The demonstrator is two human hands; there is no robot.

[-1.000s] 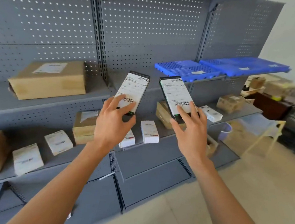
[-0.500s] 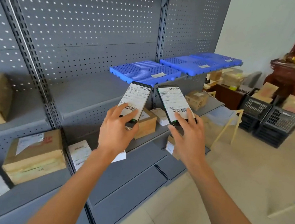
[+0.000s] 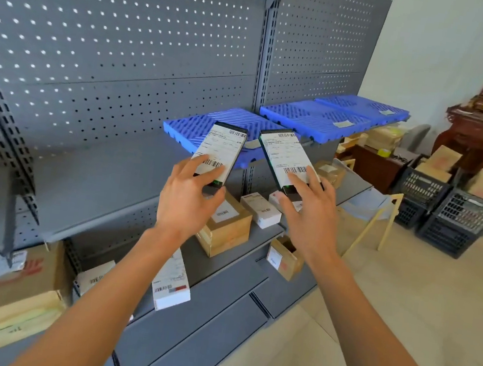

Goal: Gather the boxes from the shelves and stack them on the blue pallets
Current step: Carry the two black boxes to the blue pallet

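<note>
Left hand [image 3: 184,203] grips a slim black box [image 3: 221,153] with a white barcode label; right hand [image 3: 310,218] grips a second, alike [image 3: 287,161]. Both are held up before the three blue pallets [image 3: 311,121] lining the upper shelf [image 3: 89,170]. Open floor [image 3: 403,294] lies rightward.

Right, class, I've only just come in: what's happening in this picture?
A person stands at a grey shelf unit, holding one slim black box in each hand. The left hand grips the left box, the right hand the right box. Both are raised just in front of the nearest blue pallet, not yet set down.
</note>
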